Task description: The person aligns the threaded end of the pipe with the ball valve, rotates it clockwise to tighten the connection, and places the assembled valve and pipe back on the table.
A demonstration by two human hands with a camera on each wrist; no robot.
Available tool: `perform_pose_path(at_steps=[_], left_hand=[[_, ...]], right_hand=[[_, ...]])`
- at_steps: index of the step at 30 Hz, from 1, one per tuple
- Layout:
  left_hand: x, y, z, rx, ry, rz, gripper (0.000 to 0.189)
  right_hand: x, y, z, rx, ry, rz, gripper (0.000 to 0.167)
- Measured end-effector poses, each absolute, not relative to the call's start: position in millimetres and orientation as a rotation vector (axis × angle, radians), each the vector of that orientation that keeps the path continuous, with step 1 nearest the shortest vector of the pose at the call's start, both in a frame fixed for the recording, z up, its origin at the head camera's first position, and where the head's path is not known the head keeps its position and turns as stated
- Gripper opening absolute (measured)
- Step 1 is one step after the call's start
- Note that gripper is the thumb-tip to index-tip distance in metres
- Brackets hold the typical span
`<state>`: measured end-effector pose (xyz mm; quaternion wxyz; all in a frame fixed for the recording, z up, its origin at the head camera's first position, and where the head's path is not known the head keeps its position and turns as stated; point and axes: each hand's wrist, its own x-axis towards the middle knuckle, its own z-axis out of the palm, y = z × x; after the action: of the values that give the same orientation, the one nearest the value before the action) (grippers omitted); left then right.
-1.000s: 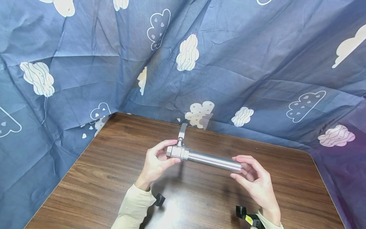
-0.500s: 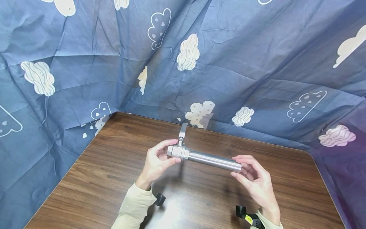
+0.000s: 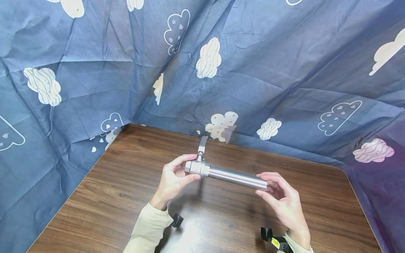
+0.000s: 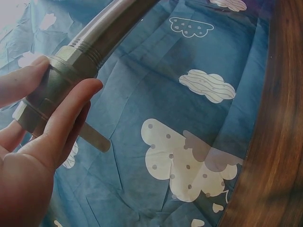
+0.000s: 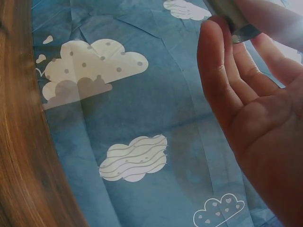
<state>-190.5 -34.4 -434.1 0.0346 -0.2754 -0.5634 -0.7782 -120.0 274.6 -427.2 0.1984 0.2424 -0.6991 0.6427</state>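
A steel ball valve (image 3: 197, 168) is joined to a threaded steel pipe (image 3: 237, 177), and the pair hangs above the table, tilting slightly down to the right. My left hand (image 3: 172, 182) grips the valve body between thumb and fingers. From the valve's top a flat lever handle (image 3: 202, 144) points away toward the back. At the pipe's free end my right hand (image 3: 286, 200) pinches it between thumb and fingertips. In the left wrist view the pipe's threads (image 4: 87, 49) show at the valve's hex end. The right wrist view catches only the pipe's end (image 5: 232, 21).
Beneath both hands lies a brown wood-grain table (image 3: 126, 175). A blue cloth (image 3: 269, 70) printed with clouds hangs behind it and at both sides. Black camera mounts (image 3: 177, 220) sit at the wrists, low over the table.
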Motion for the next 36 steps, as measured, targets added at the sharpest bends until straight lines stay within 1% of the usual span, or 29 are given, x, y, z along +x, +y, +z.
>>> perform_pose_path(at_steps=[9, 19, 36], left_hand=[[-190.6, -34.5, -434.4, -0.839, -1.739, -2.400, 0.055], [-190.6, -34.4, -433.6, -0.837, -1.738, -2.390, 0.055], [-190.5, -34.7, -434.4, -0.852, -1.733, -2.385, 0.055]], right_hand=[[-116.0, 273.2, -424.3, 0.574, -2.052, 1.750, 0.048], [-115.5, 273.6, -424.1, 0.555, -2.081, 1.742, 0.045], [-114.5, 274.9, -422.8, 0.451, -2.182, 1.674, 0.040]])
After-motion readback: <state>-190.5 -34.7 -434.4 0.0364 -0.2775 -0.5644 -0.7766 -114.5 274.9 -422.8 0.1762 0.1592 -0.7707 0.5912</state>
